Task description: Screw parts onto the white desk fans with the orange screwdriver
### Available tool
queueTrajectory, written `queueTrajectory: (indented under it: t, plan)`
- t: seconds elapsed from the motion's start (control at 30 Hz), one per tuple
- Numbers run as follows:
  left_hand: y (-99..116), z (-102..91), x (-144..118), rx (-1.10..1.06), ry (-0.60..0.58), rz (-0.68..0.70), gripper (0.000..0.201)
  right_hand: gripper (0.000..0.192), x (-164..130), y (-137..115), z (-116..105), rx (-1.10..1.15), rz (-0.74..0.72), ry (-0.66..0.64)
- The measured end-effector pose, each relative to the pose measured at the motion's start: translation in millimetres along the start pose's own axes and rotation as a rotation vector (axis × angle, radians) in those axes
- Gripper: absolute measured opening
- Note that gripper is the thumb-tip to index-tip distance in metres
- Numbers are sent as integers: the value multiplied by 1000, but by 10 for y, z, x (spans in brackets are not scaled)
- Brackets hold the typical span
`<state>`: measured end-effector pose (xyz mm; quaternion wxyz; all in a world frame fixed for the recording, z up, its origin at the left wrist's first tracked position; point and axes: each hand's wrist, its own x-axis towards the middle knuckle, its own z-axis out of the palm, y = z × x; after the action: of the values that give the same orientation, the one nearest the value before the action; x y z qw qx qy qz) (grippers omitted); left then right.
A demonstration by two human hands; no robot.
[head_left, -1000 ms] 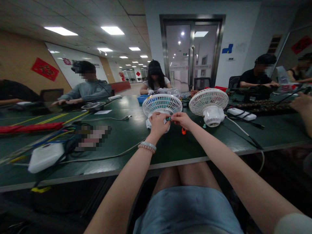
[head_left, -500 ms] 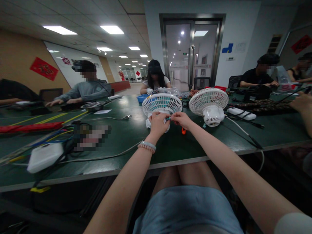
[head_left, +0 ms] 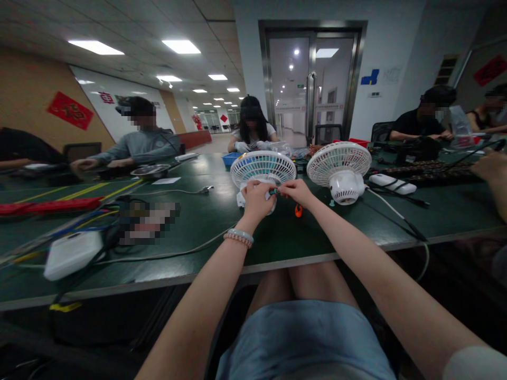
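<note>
My left hand (head_left: 256,200) grips the base of a small white fan (head_left: 263,167) with a round grille, standing on the dark green table (head_left: 285,237). My right hand (head_left: 295,191) pinches a small teal-handled tool (head_left: 273,191) against the fan's base, right beside the left hand's fingers. A small orange piece (head_left: 298,210) lies on the table just under my right wrist. A second white fan (head_left: 339,163) stands to the right, untouched.
A white box (head_left: 73,253) with cables lies at the left. A white cable (head_left: 392,211) runs off the table's front edge at the right. Other people sit around the table's far side; a co-worker's hand (head_left: 489,166) shows at the right edge.
Both hands and the fan have shifted very slightly upward in view; the grip is unchanged.
</note>
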<state>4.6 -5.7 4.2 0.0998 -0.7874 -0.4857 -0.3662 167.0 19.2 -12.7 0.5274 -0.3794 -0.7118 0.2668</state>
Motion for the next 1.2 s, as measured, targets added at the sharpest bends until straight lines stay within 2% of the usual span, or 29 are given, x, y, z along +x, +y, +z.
queueTrajectory:
  t: [0.13, 0.2, 0.23, 0.3, 0.37, 0.47, 0.57, 0.63, 0.8, 0.83, 0.9, 0.97, 1.03, 1.1, 1.2]
  plan:
    - [5, -14, -2, -9, -14, -5, 26, 19, -18, -25, -88, -434, 19, 88]
    - [4, -14, -3, -11, -14, -6, 25, 18, -41, -28, -117, -624, 147, 65]
    - [1, -12, -4, -13, -12, -5, 25, 26, -54, -31, -125, -682, 246, 20]
    - [-5, -5, -5, -19, -5, 3, 24, 53, -78, -44, -122, -728, 451, -105]
    - [-13, 3, -5, -24, 9, 13, 24, 70, -96, -71, -103, -716, 584, -234]
    - [-19, 6, -4, -21, 18, 18, 24, 72, -117, -122, -93, -652, 652, -320]
    - [-17, -2, -4, -15, 15, 16, 23, 63, -129, -154, -186, -651, 651, -281]
    - [-14, -9, -5, -7, 11, 13, 23, 52, -125, -166, -327, -703, 604, -256]
    - [-9, -16, -8, -8, 10, 8, 23, 8, -79, -191, -826, -737, 495, -255]
    - [-9, -15, -8, -15, 13, 12, 23, 6, -76, -186, -910, -733, 432, -187]
    - [-10, -11, -9, -22, 16, 17, 23, 12, -94, -159, -1022, -701, 262, 61]
    - [-7, -9, -9, -22, 14, 12, 23, 24, -147, -119, -1050, -619, 49, 353]
    - [-3, -8, -9, -22, 9, 6, 23, 31, -218, -85, -1008, -540, -124, 557]
    - [2, -8, -9, -24, 7, 5, 23, 33, -280, -68, -929, -466, -236, 644]
    - [6, -6, -9, -25, 16, 8, 24, 35, -317, -65, -794, -309, -291, 648]
